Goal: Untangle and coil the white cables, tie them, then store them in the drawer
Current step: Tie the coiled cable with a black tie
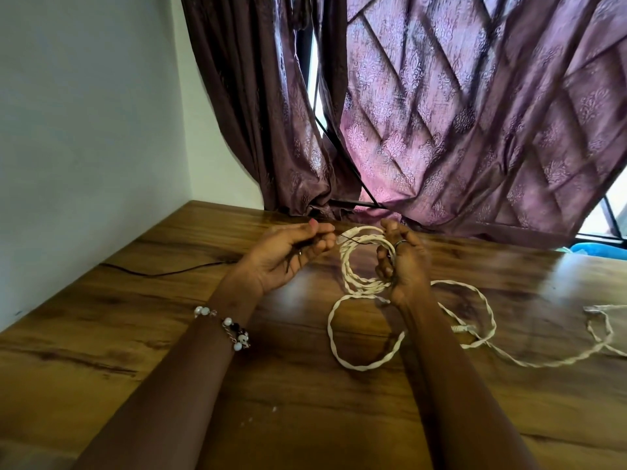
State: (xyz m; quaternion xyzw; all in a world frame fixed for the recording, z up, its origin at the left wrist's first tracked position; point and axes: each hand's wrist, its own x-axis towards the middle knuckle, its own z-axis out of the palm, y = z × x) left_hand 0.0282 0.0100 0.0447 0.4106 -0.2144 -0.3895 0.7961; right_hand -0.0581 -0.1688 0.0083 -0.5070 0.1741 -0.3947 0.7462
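Several loops wound: the coil (364,262) of twisted white cable is held upright above the wooden table (135,334), a few turns gathered, so coiling looks under way but not finished.
Right hand: the right hand (403,266) grips the right side of the coil, fingers curled round the bunched turns, a ring on one finger.
Left hand: the left hand (288,256) sits just left of the coil, thumb and fingertips pinched together on a thin dark tie (353,239) that runs to the top of the coil; what the tie is made of is hard to tell, as it is thin and slightly blurred.
Loose length: the rest of the white cable (366,362) hangs down from the coil and lies on the table in a wide loop, then trails off right past a connector (463,329).
Second cable: another pale cable (600,320) lies near the right edge, uncoiled.
Left to do: by my reading, winding in the slack, fastening the tie, handling the other cable, and storing; no drawer is in view.
Surroundings: a black cord (152,273) at left, purple curtains (458,113) behind.
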